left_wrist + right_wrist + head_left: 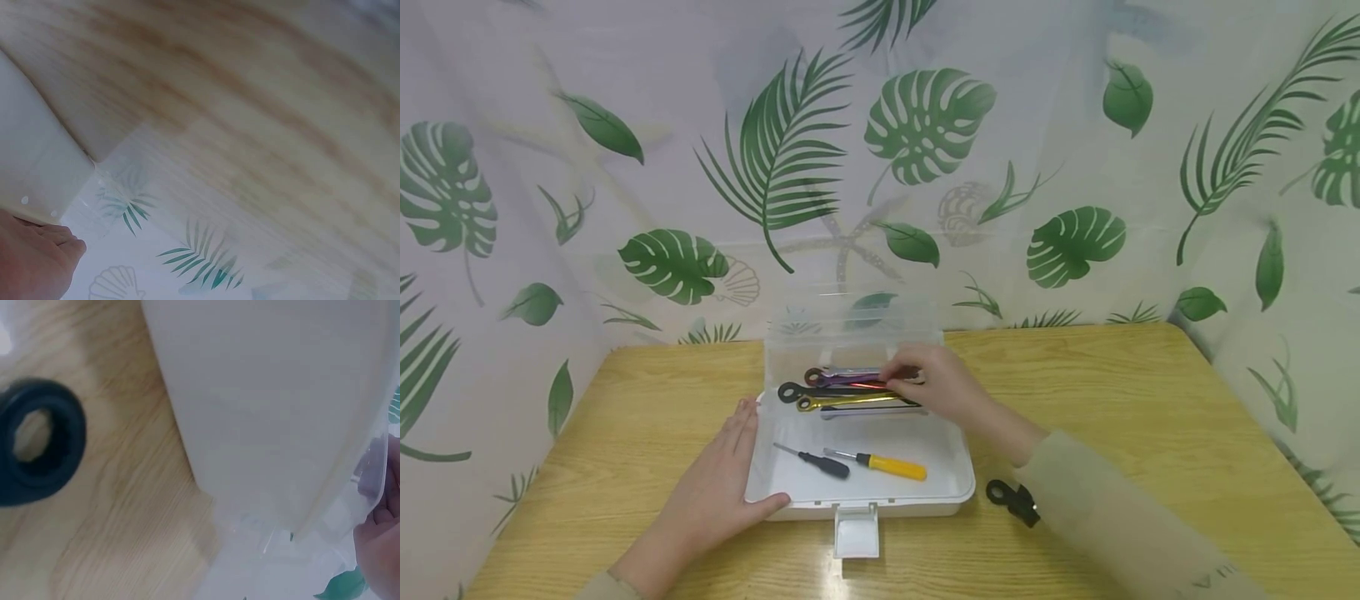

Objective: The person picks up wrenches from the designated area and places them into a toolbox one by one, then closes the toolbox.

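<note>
A white toolbox (958,492) with a raised clear lid (778,358) stands in front of me. My left hand (722,475) rests along its left side, fingers stretched back and thumb over the front corner. Inside, toward the back, several wrenches lie side by side, among them a black wrench (789,392), a gold wrench (842,402) and a purple wrench (842,380). My right hand (943,383) reaches in over their right ends and pinches a wrench there, its end hidden by the fingers. A black screwdriver (829,464) and a yellow screwdriver (897,468) lie nearer the front.
On the wooden table (1075,392), right of the toolbox, lies a black tool with a ring end (1013,502), partly under my right sleeve. The front latch (857,537) hangs down. A leaf-patterned sheet (842,167) rises behind the table.
</note>
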The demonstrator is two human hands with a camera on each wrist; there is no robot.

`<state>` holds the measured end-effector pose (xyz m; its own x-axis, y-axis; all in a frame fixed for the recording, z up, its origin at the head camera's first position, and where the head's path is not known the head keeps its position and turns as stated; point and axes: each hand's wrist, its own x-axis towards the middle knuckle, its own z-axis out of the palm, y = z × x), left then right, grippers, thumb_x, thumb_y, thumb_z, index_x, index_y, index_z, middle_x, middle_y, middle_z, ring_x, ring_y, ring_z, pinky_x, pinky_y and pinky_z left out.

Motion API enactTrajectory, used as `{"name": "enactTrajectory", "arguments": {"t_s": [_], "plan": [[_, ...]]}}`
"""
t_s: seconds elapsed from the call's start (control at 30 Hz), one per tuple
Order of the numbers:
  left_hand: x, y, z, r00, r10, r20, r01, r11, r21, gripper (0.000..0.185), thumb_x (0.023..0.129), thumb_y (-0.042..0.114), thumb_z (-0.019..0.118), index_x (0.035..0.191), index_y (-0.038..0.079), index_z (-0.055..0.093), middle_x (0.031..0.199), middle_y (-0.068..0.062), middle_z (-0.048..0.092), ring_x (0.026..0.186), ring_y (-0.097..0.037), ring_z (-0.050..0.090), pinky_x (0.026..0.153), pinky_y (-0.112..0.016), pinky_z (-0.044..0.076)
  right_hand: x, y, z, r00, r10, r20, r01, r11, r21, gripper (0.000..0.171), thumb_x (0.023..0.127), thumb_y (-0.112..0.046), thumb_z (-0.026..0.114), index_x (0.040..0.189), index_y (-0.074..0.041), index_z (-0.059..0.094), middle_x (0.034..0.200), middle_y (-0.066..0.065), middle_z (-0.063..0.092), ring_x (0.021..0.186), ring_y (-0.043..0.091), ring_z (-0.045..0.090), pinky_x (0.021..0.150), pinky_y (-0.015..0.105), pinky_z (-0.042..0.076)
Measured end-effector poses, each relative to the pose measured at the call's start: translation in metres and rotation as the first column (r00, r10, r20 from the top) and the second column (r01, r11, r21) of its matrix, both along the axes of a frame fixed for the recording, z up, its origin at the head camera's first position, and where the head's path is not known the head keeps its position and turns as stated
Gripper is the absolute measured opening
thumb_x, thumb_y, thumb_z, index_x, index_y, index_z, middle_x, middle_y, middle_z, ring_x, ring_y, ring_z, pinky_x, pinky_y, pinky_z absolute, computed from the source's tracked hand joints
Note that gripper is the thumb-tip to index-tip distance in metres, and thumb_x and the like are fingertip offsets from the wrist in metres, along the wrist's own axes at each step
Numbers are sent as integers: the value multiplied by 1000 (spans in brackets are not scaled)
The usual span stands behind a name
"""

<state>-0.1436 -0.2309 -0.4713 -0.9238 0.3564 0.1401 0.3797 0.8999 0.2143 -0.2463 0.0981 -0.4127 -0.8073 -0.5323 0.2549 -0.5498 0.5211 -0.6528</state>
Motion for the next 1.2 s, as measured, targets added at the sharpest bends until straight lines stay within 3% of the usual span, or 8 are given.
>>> {"name": "enactTrajectory", "arguments": {"t_s": [0.33, 0.73, 1.03, 1.2], "plan": [[-1, -1, -1, 1000, -14, -16, 14, 1000, -2, 118, 89, 69, 69, 162, -13, 26, 172, -30, 26, 160, -46, 31, 128, -57, 36, 3, 18, 1, 999, -24, 30, 25, 999, -29, 10, 95, 3, 74, 102, -3, 79, 105, 10, 80, 95, 22, 75, 90, 40, 65], [0, -1, 0, 1000, -6, -8, 6, 1000, 5, 117, 88, 68, 70, 162, -13, 27, 172, -30, 27, 159, -46, 31, 128, -57, 36, 7, 41, 9, 998, -55, -31, 55, 998, -14, 10, 94, 0, 77, 102, -4, 81, 102, 8, 81, 91, 20, 75, 85, 34, 65], [0, 0, -1, 1000, 0, 6, 0, 1000, 9, 118, 89, 71, 68, 162, -13, 27, 172, -30, 27, 160, -46, 31, 128, -56, 35, 8, 59, 13, 996, -67, -54, 68, 998, 11, 12, 94, 1, 77, 103, -4, 81, 101, 7, 81, 91, 20, 74, 87, 42, 66], [0, 0, 0, 1000, -1, 0, 1, 1000, 8, 118, 88, 69, 70, 162, -13, 27, 171, -30, 28, 159, -46, 31, 128, -56, 36, 12, 71, 10, 996, -72, -61, 74, 997, 29, 10, 93, 0, 78, 101, -4, 81, 98, 6, 81, 87, 17, 74, 82, 36, 66]]}}
